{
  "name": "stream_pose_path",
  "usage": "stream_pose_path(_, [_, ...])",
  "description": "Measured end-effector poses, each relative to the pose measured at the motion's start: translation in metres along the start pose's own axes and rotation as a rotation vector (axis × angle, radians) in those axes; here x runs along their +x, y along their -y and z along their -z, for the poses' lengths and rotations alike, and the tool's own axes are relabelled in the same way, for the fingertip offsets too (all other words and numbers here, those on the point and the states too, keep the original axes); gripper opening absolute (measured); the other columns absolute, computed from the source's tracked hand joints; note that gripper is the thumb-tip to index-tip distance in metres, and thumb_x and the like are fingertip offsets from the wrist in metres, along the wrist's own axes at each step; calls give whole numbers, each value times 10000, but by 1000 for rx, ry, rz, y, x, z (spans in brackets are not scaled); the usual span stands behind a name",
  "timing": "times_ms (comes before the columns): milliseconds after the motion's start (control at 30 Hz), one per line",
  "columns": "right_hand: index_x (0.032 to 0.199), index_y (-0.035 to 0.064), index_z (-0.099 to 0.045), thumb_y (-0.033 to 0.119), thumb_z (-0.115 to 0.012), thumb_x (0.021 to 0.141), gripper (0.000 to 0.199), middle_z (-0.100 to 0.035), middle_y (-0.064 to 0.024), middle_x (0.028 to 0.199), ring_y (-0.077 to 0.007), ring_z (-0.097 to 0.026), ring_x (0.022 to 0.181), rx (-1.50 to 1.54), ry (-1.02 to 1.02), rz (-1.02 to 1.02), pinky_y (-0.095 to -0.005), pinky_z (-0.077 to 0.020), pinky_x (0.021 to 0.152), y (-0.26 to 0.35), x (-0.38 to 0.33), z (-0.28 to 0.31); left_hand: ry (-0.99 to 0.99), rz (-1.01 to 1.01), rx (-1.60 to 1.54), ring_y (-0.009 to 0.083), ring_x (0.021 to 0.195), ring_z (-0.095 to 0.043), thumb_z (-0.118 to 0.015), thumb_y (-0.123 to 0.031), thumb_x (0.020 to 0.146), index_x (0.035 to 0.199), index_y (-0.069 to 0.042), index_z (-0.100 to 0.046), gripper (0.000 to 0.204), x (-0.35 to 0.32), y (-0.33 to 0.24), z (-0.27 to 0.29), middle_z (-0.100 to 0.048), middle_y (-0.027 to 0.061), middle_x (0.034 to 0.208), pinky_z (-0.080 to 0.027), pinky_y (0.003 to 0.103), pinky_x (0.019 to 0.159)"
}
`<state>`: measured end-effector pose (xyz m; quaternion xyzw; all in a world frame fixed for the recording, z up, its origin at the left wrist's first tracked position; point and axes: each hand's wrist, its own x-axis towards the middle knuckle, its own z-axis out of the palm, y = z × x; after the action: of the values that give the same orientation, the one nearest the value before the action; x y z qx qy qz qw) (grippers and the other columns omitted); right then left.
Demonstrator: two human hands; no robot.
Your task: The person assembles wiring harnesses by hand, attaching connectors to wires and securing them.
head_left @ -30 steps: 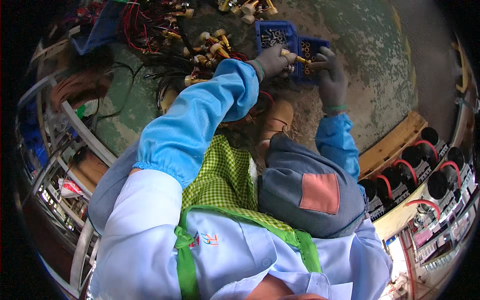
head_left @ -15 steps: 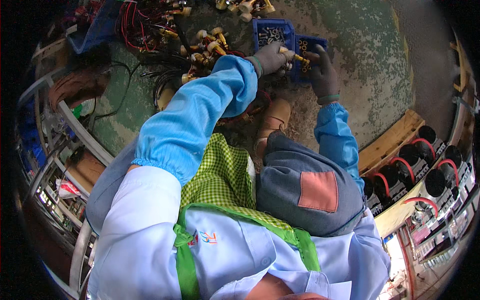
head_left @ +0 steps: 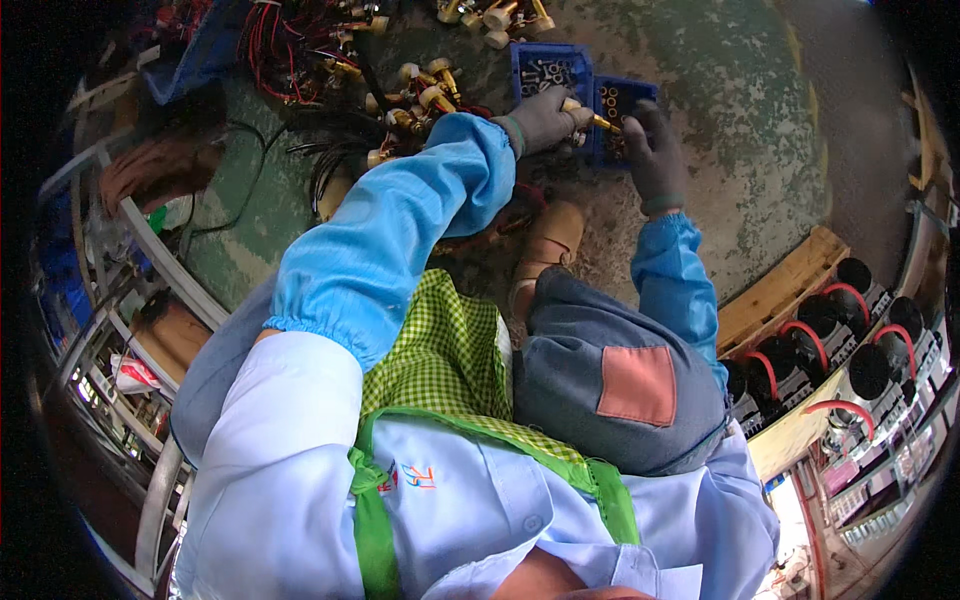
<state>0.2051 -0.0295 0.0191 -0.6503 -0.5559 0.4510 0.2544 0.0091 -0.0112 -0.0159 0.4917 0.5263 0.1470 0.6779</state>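
Observation:
My left hand (head_left: pixel 546 122), in a dark grey glove, is closed round a brass fitting (head_left: pixel 604 123) with a pale cap; its narrow brass end points right, over the boxes. Just right of that end is my right hand (head_left: pixel 656 158), gloved too, its thumb and fingers loosely apart and nothing visible between them. Below the hands lie two small blue boxes: the left box (head_left: pixel 550 49) contains grey metal nuts or bolts, the right box (head_left: pixel 646 87) brass rings (head_left: pixel 611 98). Part of each box is hidden by my hands.
Brass fittings with pale caps (head_left: pixel 432 96) and red and black wires (head_left: pixel 270 60) are heaped on the green floor to the left. A larger blue crate (head_left: pixel 185 75) is at far left, beside a metal frame (head_left: pixel 165 255). Black cylindrical parts with red tubes (head_left: pixel 812 312) line the right.
My right hand has drawn a little right and downward, away from the fitting's brass end. My left hand keeps the fitting in nearly the same place.

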Motion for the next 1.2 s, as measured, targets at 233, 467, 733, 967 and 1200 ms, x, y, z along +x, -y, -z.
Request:
stream_pose_path(233, [1135,20,-550,346,-595,859,429,-599,-56,899,-146,-565,739,743,305,-447,-271,-485,620,-26,11,3,-62,-91,176,233,889,-588,-604,-412,840,1121,12,-493,520,-18,-12,21,-606,138,959,-478,353,742])
stream_pose_path(467, [1096,16,-581,359,-607,850,423,-620,-93,928,-165,-587,785,365,551,-456,-316,-492,659,-20,-23,-26,-283,238,122,130,484,-448,-471,-623,812,764,-33,-600,605,-35,4,95,-513,39,608,-354,287,455])
stream_pose_path(733, [1099,19,-581,286,-649,825,388,-642,-155,949,-235,-642,790,-40,256,169,-333,-512,697,58,2,-33,-113,330,-61,326,979,-551,-395,-642,843,1319,-94,-389,726,-35,-22,75,-565,150,1128,-464,434,774])
stream_pose_path(967, [1127,34,-563,267,-632,846,372,-612,-121,1045,-227,-608,893,396,393,78,-350,-532,710,18,43,-45,-165,-154,213,244,985,-570,-420,-410,927,1185,-69,-548,446,-5,-5,53,-585,142,1102,-456,366,844])
stream_pose_path(1200, [1156,50,-550,206,-617,855,346,-601,-91,1069,-200,-594,921,476,370,-57,-326,-521,774,8,40,-47,-87,-73,117,239,1014,-535,-451,-432,913,1196,-74,-505,459,-12,8,44,-533,123,1134,-460,383,862])
